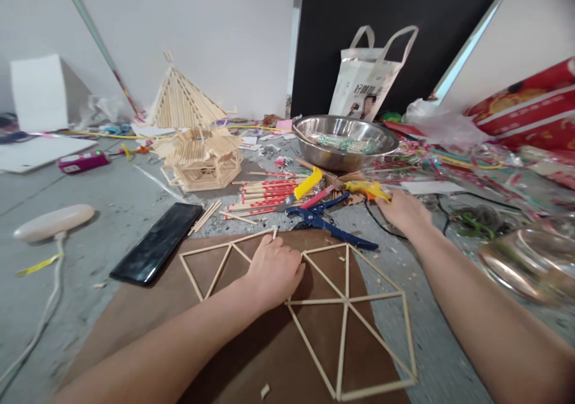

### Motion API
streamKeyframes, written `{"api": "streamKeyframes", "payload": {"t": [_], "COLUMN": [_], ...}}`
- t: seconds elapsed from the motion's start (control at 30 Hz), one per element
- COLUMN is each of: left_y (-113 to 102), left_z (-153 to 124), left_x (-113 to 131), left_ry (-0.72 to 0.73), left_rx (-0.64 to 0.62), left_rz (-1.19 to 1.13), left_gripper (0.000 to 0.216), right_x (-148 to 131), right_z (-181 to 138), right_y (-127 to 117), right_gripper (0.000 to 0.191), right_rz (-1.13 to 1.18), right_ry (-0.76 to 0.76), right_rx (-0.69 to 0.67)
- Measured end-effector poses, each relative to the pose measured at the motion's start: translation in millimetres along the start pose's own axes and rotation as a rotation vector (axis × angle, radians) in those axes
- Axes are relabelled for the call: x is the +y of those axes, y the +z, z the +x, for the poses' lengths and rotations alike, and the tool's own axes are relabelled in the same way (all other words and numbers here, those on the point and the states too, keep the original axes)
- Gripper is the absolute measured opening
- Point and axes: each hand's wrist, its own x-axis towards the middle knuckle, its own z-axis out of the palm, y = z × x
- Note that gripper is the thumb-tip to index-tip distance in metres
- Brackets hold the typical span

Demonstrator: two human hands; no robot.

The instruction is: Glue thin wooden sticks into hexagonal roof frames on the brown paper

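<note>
My left hand [276, 269] is closed over the left frame of thin wooden sticks [218, 271], its fingers curled down and partly hidden. One short stick end pokes up beyond the knuckles. To its right lies a spoked polygon of wooden sticks [345, 332], flat on the brown sheet [251, 350]. Farther out, my right hand [404, 209] grips the back end of a yellow glue gun [366, 188], which lies among the tools. Blue-handled cutters [332, 229] and a yellow utility knife [308, 184] are just left of the glue gun.
Red-marked sticks [269, 193] lie behind the sheet, near a stick-built pavilion [197, 158]. A steel bowl [345, 143] holds packaged pieces. A phone [157, 245] and a white corded device [56, 221] sit left. Clear plastic containers [534, 260] and a black cable [444, 212] are right.
</note>
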Motion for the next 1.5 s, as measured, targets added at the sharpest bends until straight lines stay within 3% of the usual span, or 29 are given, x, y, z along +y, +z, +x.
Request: {"api": "streamKeyframes", "payload": {"t": [0.17,0.37,0.5,0.67,0.8,1.03,1.17,1.3,1.5], "left_y": [-4.2,-3.9,-3.6,-3.4,-3.3,-5.3,-5.5,-4.8,-6.1], "left_z": [0.3,1.0,0.1,-0.3,-0.5,-0.6,-0.2,0.3,0.4], "left_x": [-0.8,-3.1,-4.2,-4.7,-4.6,-5.7,-6.3,-5.9,-5.0], "left_ry": [-0.009,-0.013,-0.012,-0.026,-0.035,-0.043,-0.053,-0.052,-0.056], "left_rx": [-0.007,0.009,0.024,0.024,0.018,-0.004,-0.011,-0.012,-0.023], "left_rz": [-0.026,-0.051,-0.075,-0.098,-0.111,-0.108,-0.118,-0.120,-0.091], "left_gripper": [0.029,0.028,0.025,0.024,0.026,0.027,0.029,0.027,0.027], "right_x": [6.2,8.4,3.2,-13.6,-27.5,-27.1,-28.0,-34.4,-32.8], "right_z": [5.3,-3.3,-21.7,-50.2,-66.0,-74.5,-81.1,-88.9,-93.3], "right_y": [-10.7,-38.3,-53.1,-69.8,-71.7,-63.8,-56.5,-51.3,-54.6], "right_gripper": [0.027,0.020,0.015,0.010,0.011,0.016,0.009,0.013,0.016], "right_rz": [0.131,0.479,0.761,0.854,1.003,1.352,1.362,1.319,0.965], "right_ry": [-0.069,-0.117,-0.153,-0.262,-0.347,-0.249,-0.301,-0.411,-0.468], "right_rx": [-0.076,-0.174,-0.334,-0.542,-0.622,-0.852,-0.903,-0.805,-0.823]}}
